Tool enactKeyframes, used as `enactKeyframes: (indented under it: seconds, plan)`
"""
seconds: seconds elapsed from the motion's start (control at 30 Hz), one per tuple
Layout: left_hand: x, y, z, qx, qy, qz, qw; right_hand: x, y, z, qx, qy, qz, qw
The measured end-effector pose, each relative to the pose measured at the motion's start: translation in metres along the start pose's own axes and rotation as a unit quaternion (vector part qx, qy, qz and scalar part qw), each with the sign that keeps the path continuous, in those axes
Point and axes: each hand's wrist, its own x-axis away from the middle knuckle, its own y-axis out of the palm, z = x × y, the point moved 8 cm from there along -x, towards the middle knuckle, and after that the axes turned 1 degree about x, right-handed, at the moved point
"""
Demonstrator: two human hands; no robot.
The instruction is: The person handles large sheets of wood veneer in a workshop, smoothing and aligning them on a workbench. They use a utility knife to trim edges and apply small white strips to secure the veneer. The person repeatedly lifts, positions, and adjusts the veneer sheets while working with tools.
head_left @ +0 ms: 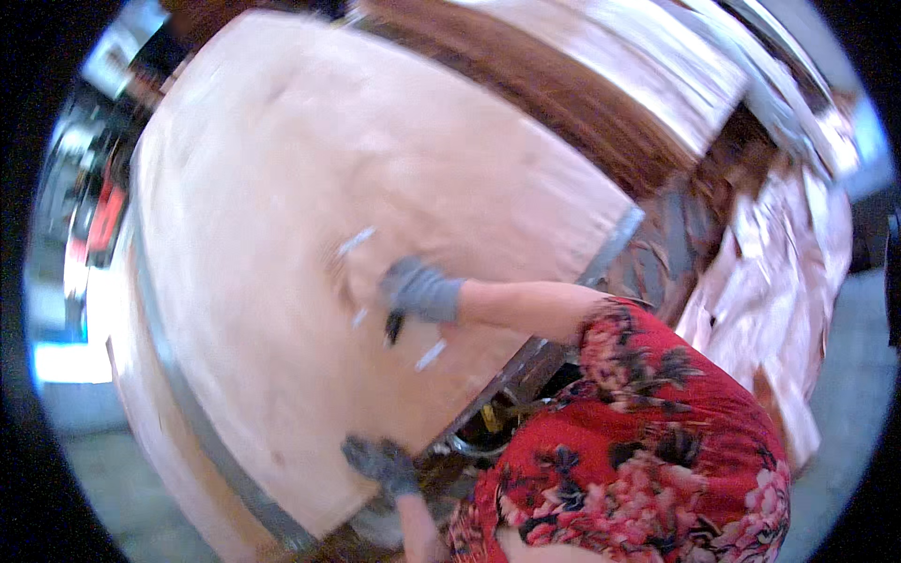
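A large pale sheet of wood veneer or plywood (282, 188) fills the middle of the view. Over its lower right part is my right hand (422, 289) in a grey glove, its fingers curled and blurred. A small dark object (393, 327) pokes out below those fingers; its kind is unclear. Around this hand lie short whitish strips, one above it (357, 241) and another below it (431, 355). My left hand (380, 464), in a darker grey glove, rests at the sheet's near edge with fingers stretched out.
Beyond the sheet runs a dark brown band (544, 84), with more pale sheets (648, 56) behind it. Crumpled thin veneer scraps (760, 291) pile up at the right. Beside my body, a metal ring with something yellow (490, 418) shows below the sheet's edge.
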Motion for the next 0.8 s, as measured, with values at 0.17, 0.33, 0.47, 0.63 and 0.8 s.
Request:
enactKeyframes:
  seconds: [0.17, 0.33, 0.47, 0.63, 0.8]
  plan:
    - [0.017, 0.004, -0.013, -0.069, 0.082, 0.005, 0.994, 0.018, 0.002, -0.034, 0.086, 0.052, -0.095, 0.99]
    - [-0.016, 0.017, 0.026, -0.076, 0.075, 0.027, 0.994, 0.038, -0.056, -0.003, -0.068, 0.035, 0.048, 0.996]
    - [-0.026, 0.014, 0.039, -0.106, 0.069, 0.026, 0.992, 0.138, -0.106, 0.005, -0.224, 0.17, 0.104, 0.954]
    - [-0.03, 0.033, 0.016, -0.122, 0.063, 0.002, 0.991, 0.373, -0.103, 0.034, -0.237, 0.458, 0.073, 0.854]
    - [-0.044, 0.051, 0.02, -0.328, 0.041, -0.25, 0.91, 0.669, -0.085, 0.051, -0.199, 0.733, 0.172, 0.627]
